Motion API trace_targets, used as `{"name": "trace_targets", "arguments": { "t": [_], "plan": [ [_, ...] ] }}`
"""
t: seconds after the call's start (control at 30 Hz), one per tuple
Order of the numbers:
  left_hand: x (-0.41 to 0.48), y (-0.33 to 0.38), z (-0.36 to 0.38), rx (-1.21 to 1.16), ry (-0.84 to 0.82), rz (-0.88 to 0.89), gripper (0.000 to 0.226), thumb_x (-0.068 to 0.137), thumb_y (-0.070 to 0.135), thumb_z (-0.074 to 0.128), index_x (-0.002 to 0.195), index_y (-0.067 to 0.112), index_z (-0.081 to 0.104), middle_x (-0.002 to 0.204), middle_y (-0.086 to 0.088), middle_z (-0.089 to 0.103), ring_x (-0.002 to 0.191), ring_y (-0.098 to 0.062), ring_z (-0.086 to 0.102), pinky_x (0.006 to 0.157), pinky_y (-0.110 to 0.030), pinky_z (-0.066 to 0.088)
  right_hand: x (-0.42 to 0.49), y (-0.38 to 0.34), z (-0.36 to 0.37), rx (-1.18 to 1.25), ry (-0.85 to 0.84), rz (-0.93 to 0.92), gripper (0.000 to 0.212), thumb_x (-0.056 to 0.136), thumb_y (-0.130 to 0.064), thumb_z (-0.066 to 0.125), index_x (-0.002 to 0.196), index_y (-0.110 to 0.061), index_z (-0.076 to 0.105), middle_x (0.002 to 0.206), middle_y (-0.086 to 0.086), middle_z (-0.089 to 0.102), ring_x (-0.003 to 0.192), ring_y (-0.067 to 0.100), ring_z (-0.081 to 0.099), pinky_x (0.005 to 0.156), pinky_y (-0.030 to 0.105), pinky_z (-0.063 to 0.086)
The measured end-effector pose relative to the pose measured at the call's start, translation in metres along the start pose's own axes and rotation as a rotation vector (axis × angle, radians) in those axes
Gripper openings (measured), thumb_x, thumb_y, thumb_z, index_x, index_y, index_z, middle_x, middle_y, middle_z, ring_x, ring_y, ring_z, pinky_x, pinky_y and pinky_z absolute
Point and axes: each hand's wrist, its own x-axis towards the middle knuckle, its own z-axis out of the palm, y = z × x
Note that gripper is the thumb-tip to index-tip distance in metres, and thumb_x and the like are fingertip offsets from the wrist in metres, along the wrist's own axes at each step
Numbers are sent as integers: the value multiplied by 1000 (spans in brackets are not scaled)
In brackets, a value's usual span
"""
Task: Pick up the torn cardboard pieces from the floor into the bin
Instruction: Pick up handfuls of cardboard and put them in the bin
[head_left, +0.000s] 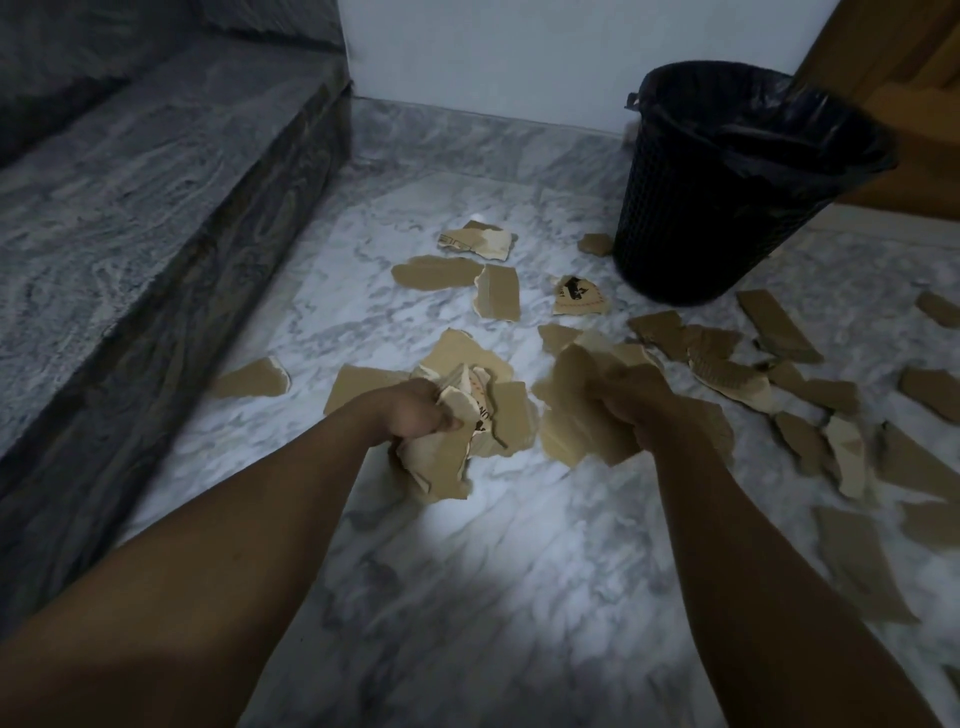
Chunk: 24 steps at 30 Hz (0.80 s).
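Torn brown cardboard pieces lie scattered over the marble floor (519, 545). My left hand (415, 410) grips a bunch of cardboard pieces (441, 457), some with black print. My right hand (628, 400) grips another bunch of brown pieces (571, 415). Both hands are low over the floor in the middle of the view. The black mesh bin (727, 208), lined with a black bag, stands upright at the back right, beyond my right hand. Loose pieces lie near it, such as a printed scrap (576, 296) and a long strip (779, 322).
A dark grey stone step (156, 208) runs along the left side. A pale wall (519, 52) closes the back, with a wooden door frame (909, 78) behind the bin. Several more cardboard pieces (857, 561) lie on the floor at the right.
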Motion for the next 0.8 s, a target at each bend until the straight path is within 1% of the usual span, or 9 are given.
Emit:
{"name": "trace_targets", "arguments": {
  "t": [0.07, 0.17, 0.2, 0.27, 0.33, 0.5, 0.63, 0.73, 0.8],
  "plan": [
    [8, 17, 4, 76, -19, 31, 42, 92, 23, 66, 131, 11, 56, 127, -7, 60, 117, -24, 56, 99, -35, 45, 7, 22, 5, -84, 0, 26, 52, 83, -29, 72, 126, -3, 60, 124, 19, 64, 115, 32, 62, 86, 35, 51],
    [27, 43, 19, 268, -7, 67, 43, 93, 30, 64, 130, 9, 55, 127, -11, 56, 120, -30, 53, 97, -34, 43, 11, 47, 21, -251, -9, -67, 90, 61, -67, 73, 128, -8, 60, 125, 15, 63, 120, 32, 59, 101, 44, 48],
    [32, 50, 27, 390, 9, 69, 45, 93, 35, 62, 129, 9, 54, 128, -12, 52, 121, -32, 50, 98, -36, 41, 11, 51, 25, -184, -16, -78, 88, 60, -64, 77, 125, -5, 62, 122, 15, 64, 118, 32, 60, 99, 45, 49],
    [44, 59, 47, 603, 11, 62, 51, 91, 43, 60, 127, 7, 54, 131, -14, 45, 120, -36, 42, 103, -44, 39, 11, 51, 29, -20, 6, -82, 67, 67, -37, 87, 118, 1, 65, 116, 16, 68, 108, 31, 66, 91, 44, 55],
    [55, 63, 63, 734, -10, 24, 48, 89, 36, 63, 127, 8, 52, 135, -13, 38, 124, -37, 36, 103, -49, 41, 9, 50, 32, 22, 28, -83, 60, 67, -25, 89, 115, 2, 66, 112, 15, 70, 102, 30, 67, 86, 42, 57],
    [57, 73, 77, 778, 76, -65, 54, 84, 17, 68, 132, 7, 47, 136, -15, 38, 126, -38, 36, 99, -49, 36, 13, 54, 33, 4, 16, -66, 68, 62, -28, 91, 119, -4, 63, 115, 11, 69, 103, 28, 67, 86, 39, 56],
    [47, 70, 82, 931, 193, 49, 38, 91, 29, 53, 125, 13, 53, 127, -14, 45, 118, -35, 35, 97, -51, 30, 11, 56, 29, -36, 38, -80, 78, 65, -25, 90, 128, -2, 50, 121, 14, 61, 112, 32, 61, 89, 40, 52],
    [39, 61, 86, 893, 264, 166, 35, 92, 33, 49, 120, 12, 57, 121, -16, 50, 117, -36, 41, 101, -53, 29, 11, 59, 22, -27, 23, -100, 70, 64, -22, 91, 122, 0, 59, 119, 16, 66, 106, 31, 65, 87, 41, 55],
    [33, 54, 85, 759, 269, 225, 34, 94, 29, 49, 121, 10, 54, 119, -16, 51, 114, -36, 48, 97, -49, 41, 9, 58, 15, 58, -43, -112, 57, 64, -15, 91, 113, 0, 67, 109, 18, 71, 98, 31, 69, 84, 47, 58]
  ]
}}
